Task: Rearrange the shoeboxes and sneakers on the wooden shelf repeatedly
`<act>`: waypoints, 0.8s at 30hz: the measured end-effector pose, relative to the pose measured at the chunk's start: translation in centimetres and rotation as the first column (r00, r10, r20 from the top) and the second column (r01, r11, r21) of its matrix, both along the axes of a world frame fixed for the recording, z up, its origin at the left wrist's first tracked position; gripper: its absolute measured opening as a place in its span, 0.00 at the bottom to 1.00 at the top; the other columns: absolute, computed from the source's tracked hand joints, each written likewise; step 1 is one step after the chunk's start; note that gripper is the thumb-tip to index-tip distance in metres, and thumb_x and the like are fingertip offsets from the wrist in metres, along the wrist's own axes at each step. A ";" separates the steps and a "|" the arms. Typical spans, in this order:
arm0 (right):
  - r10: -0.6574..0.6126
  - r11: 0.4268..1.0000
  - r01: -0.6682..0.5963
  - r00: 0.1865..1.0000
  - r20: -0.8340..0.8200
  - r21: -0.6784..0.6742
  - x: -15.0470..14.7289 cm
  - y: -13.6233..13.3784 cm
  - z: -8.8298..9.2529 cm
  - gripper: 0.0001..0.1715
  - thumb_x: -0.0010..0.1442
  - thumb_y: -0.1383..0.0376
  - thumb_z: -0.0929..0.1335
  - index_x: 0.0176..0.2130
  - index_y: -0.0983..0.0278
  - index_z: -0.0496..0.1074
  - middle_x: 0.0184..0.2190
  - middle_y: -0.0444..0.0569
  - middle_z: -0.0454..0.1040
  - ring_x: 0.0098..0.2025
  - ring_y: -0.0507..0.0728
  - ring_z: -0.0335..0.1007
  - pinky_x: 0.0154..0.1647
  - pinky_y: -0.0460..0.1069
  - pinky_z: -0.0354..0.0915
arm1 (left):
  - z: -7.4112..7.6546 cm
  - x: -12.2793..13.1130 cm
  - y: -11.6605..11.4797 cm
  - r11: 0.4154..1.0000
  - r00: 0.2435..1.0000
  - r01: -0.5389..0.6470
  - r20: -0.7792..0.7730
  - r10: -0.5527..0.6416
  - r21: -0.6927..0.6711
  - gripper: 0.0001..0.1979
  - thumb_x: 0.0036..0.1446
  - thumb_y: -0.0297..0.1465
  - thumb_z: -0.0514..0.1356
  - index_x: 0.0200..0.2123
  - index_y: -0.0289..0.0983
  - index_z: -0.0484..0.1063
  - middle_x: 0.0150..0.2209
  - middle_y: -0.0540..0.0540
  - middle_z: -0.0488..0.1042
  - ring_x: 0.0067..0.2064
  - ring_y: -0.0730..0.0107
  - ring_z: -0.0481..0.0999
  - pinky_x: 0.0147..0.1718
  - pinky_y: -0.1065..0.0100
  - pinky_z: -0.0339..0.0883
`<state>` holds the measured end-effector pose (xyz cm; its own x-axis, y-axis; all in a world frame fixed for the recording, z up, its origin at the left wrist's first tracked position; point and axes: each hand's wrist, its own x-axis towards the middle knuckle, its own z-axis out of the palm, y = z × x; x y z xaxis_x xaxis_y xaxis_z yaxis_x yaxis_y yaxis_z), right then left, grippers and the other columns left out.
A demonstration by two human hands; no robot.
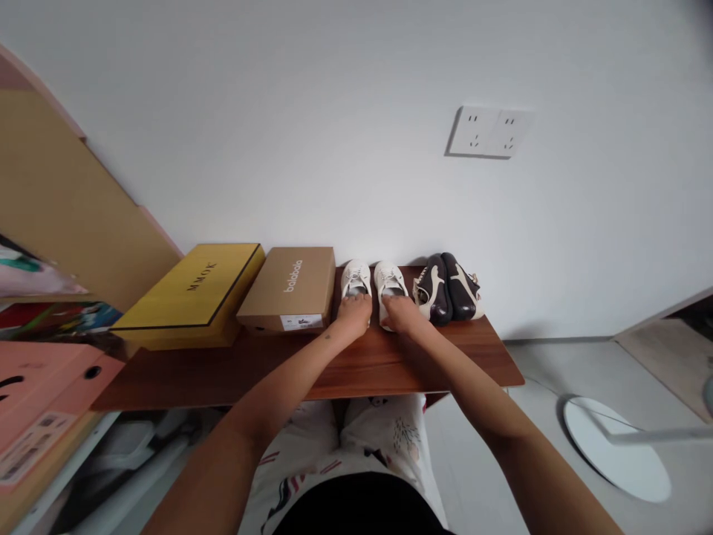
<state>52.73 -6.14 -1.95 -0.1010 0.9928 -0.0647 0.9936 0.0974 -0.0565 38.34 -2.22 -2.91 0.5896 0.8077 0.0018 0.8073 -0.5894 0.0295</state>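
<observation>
Two white shoes stand side by side on a dark wooden shelf (384, 371), toes toward the wall. My left hand (355, 313) is closed on the heel of the left white shoe (355, 275). The heel of the right white shoe (388, 275) is in the grip of my right hand (402, 312). Fingertips of both hands are partly hidden inside the shoes. Just right of them lies a pair of dark shoes with cream stripes (450, 290). A brown box (292, 286) is to the left of the white shoes.
A yellow box (194, 290) lies beyond the brown box. At the far left are a pink box (47, 401) and a tan panel (72, 193). Wall sockets (490, 132) are above the shelf. A round white base (616, 449) stands on the floor at right.
</observation>
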 end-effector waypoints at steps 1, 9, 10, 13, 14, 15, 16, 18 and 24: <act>-0.002 1.000 0.002 1.000 -0.007 0.017 0.0 -0.1 -0.1 0.22 0.57 0.64 0.73 0.49 0.70 0.70 0.47 0.66 0.77 0.49 0.69 0.74 0.49 0.55 0.65 | 0.0 -0.1 -0.2 1.000 1.000 -0.004 0.003 0.004 0.012 0.23 0.51 0.27 0.69 0.50 0.30 0.69 0.47 0.30 0.75 0.53 0.46 0.75 0.53 0.55 0.64; 0.002 0.819 0.256 0.894 -0.448 0.513 5.5 -5.1 -3.0 0.25 0.63 0.53 0.66 0.54 0.64 0.68 0.53 0.61 0.70 0.57 0.67 0.64 0.60 0.61 0.60 | 0.5 0.7 -2.3 0.995 0.894 -0.026 0.448 -0.021 0.099 0.36 0.52 0.30 0.69 0.62 0.35 0.61 0.56 0.32 0.69 0.60 0.46 0.67 0.59 0.52 0.60; -0.054 0.734 0.381 0.858 -0.510 0.562 6.9 -5.8 -3.6 0.26 0.64 0.51 0.65 0.55 0.64 0.67 0.53 0.61 0.70 0.57 0.67 0.64 0.60 0.62 0.59 | 0.5 1.6 -2.8 0.997 0.839 0.013 0.542 -0.049 0.070 0.36 0.54 0.32 0.69 0.63 0.36 0.61 0.57 0.33 0.68 0.61 0.48 0.66 0.60 0.53 0.59; -0.236 0.454 0.695 0.698 -0.676 0.558 11.4 -6.9 -5.0 0.33 0.63 0.48 0.63 0.57 0.68 0.65 0.54 0.64 0.69 0.59 0.68 0.62 0.62 0.64 0.56 | 0.0 5.3 -4.0 0.981 0.652 0.165 0.757 -0.032 -0.101 0.34 0.57 0.35 0.66 0.64 0.37 0.60 0.60 0.35 0.68 0.61 0.53 0.68 0.59 0.56 0.62; -0.282 0.402 0.759 0.634 -0.720 0.512 12.8 -6.9 -5.4 0.36 0.62 0.46 0.64 0.57 0.70 0.65 0.55 0.66 0.69 0.60 0.69 0.62 0.63 0.65 0.55 | -0.3 6.8 -4.3 0.964 0.608 0.203 0.794 0.012 -0.170 0.34 0.57 0.36 0.66 0.64 0.37 0.60 0.60 0.34 0.68 0.61 0.53 0.69 0.59 0.57 0.62; -0.317 0.391 0.806 0.571 -0.757 0.444 14.1 -6.8 -5.8 0.38 0.61 0.45 0.65 0.57 0.71 0.65 0.55 0.67 0.69 0.60 0.69 0.62 0.63 0.65 0.55 | -0.7 8.2 -4.6 0.946 0.580 0.222 0.812 0.066 -0.236 0.35 0.56 0.37 0.67 0.64 0.36 0.60 0.60 0.34 0.69 0.61 0.53 0.69 0.58 0.57 0.63; -0.337 0.413 0.836 0.508 -0.792 0.361 15.3 -6.7 -6.1 0.39 0.59 0.44 0.66 0.56 0.71 0.67 0.54 0.67 0.70 0.59 0.69 0.64 0.62 0.65 0.56 | -1.0 9.6 -4.7 0.929 0.564 0.221 0.816 0.126 -0.296 0.36 0.55 0.37 0.67 0.64 0.36 0.61 0.60 0.33 0.69 0.61 0.53 0.69 0.59 0.57 0.62; -0.334 0.519 0.835 0.392 -0.857 0.180 17.1 -6.4 -6.8 0.40 0.56 0.42 0.68 0.53 0.71 0.70 0.50 0.65 0.75 0.53 0.68 0.70 0.59 0.63 0.62 | -1.8 11.8 -4.8 0.895 0.559 0.191 0.794 0.238 -0.403 0.37 0.54 0.37 0.68 0.64 0.34 0.61 0.61 0.32 0.69 0.62 0.52 0.68 0.59 0.57 0.61; -0.141 0.782 0.620 0.270 -0.952 0.060 19.2 -6.0 -7.4 0.38 0.49 0.42 0.73 0.47 0.69 0.75 0.44 0.56 0.80 0.47 0.62 0.74 0.53 0.56 0.68 | -3.6 14.2 -3.8 0.813 0.618 0.133 0.689 0.379 -0.566 0.32 0.50 0.36 0.71 0.56 0.33 0.68 0.54 0.33 0.75 0.57 0.52 0.73 0.56 0.60 0.63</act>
<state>71.89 -12.14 -9.40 0.5409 0.8300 0.1364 0.2875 -0.0300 -0.9573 52.55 -5.98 -6.48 0.4706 0.8809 -0.0503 0.3972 -0.1607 0.9035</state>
